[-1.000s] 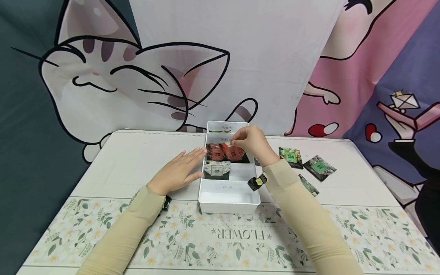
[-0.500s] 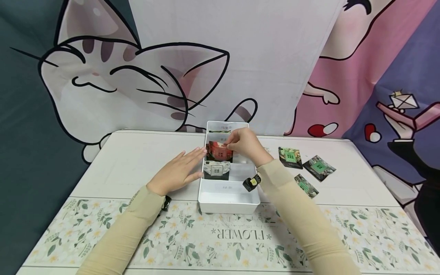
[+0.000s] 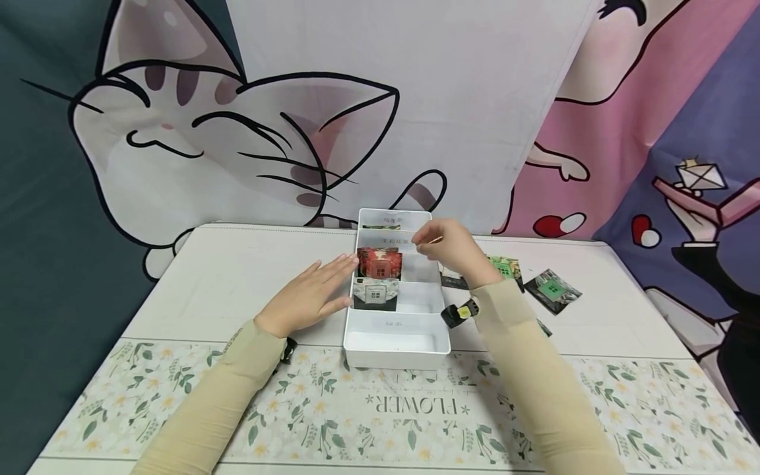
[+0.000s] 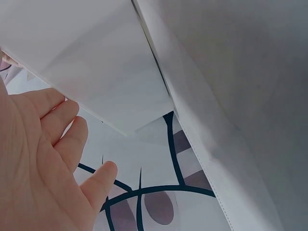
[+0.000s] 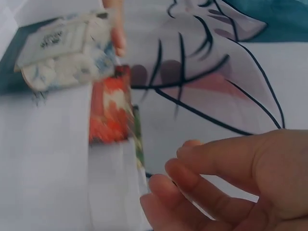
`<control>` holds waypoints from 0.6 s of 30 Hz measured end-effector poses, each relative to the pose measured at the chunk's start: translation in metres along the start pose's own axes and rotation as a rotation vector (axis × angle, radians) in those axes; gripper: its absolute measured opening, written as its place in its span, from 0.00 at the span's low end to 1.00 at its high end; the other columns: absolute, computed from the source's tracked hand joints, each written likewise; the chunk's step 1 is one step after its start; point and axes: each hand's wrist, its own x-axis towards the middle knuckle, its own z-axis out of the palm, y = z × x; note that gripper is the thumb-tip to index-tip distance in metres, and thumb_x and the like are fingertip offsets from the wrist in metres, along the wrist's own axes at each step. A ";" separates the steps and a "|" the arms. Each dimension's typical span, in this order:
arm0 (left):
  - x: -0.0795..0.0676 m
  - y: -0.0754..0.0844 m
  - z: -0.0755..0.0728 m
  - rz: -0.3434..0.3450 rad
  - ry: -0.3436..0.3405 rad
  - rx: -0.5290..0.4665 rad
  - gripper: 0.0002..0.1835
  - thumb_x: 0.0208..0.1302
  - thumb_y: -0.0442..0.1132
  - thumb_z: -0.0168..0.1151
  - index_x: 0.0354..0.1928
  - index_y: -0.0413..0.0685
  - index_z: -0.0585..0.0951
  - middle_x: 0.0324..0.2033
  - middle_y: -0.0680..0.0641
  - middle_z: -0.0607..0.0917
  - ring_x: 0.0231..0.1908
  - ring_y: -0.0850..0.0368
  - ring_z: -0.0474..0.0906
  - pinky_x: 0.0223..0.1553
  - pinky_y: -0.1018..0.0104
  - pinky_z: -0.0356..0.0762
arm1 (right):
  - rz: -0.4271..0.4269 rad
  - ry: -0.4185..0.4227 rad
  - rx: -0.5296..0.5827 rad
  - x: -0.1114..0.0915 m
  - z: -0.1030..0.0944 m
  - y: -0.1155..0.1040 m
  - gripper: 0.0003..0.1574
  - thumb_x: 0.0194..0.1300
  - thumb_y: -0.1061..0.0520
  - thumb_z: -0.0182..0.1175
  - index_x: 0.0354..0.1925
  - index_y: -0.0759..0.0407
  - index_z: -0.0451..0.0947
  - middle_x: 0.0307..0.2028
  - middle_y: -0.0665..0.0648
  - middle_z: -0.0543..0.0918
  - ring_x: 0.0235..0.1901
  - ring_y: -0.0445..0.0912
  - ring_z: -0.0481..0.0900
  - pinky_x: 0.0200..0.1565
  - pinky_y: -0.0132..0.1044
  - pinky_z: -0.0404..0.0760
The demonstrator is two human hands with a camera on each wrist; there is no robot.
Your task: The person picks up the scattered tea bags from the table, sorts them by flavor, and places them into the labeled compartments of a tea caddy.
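1. Now the right grip (image 3: 449, 247) hovers released, fingers loosely curved, near the red packets (image 3: 380, 265).
2. They stand in the white box (image 3: 396, 359), behind the pale packet (image 3: 376, 295); likely light, flexible, perhaps slippery, best pinched by the top edge.
3. The left grip (image 3: 305, 298), fingers outstretched, touches the white box's side.
4. Green packets (image 3: 553, 290) lie to the right on the worktop (image 3: 255, 264).

The right hand (image 3: 449, 248) has let go of the red packet (image 3: 380, 266) and moved rightward.
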 end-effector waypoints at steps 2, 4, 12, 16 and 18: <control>0.000 0.001 -0.001 0.000 -0.001 0.001 0.39 0.78 0.58 0.49 0.81 0.47 0.52 0.79 0.45 0.54 0.78 0.49 0.49 0.78 0.47 0.43 | -0.006 0.017 -0.009 -0.003 -0.007 0.005 0.11 0.70 0.66 0.61 0.49 0.66 0.82 0.47 0.63 0.85 0.47 0.57 0.84 0.50 0.45 0.86; 0.001 0.001 -0.001 -0.003 -0.005 0.005 0.39 0.78 0.58 0.49 0.81 0.48 0.51 0.79 0.45 0.54 0.78 0.49 0.49 0.78 0.47 0.43 | -0.005 0.036 -0.020 -0.006 -0.012 0.010 0.10 0.70 0.64 0.61 0.49 0.63 0.83 0.48 0.62 0.85 0.47 0.56 0.84 0.48 0.45 0.85; 0.001 0.000 -0.001 -0.003 -0.010 0.014 0.40 0.78 0.59 0.47 0.81 0.48 0.50 0.79 0.45 0.54 0.78 0.49 0.49 0.78 0.47 0.43 | 0.020 0.135 0.052 -0.009 -0.025 0.035 0.11 0.72 0.63 0.60 0.49 0.64 0.82 0.49 0.64 0.84 0.46 0.53 0.83 0.48 0.42 0.86; 0.000 0.000 -0.001 -0.003 -0.011 0.014 0.40 0.78 0.60 0.46 0.81 0.49 0.50 0.80 0.47 0.52 0.78 0.50 0.48 0.78 0.48 0.43 | 0.081 0.185 0.072 -0.006 -0.027 0.053 0.13 0.73 0.61 0.59 0.53 0.65 0.81 0.50 0.64 0.83 0.47 0.53 0.83 0.45 0.35 0.86; 0.000 0.000 0.000 0.000 -0.009 0.014 0.40 0.78 0.60 0.45 0.81 0.49 0.50 0.80 0.47 0.52 0.78 0.50 0.48 0.78 0.48 0.43 | 0.112 0.208 0.076 -0.005 -0.026 0.062 0.15 0.73 0.62 0.58 0.55 0.66 0.79 0.50 0.65 0.82 0.47 0.54 0.83 0.44 0.33 0.86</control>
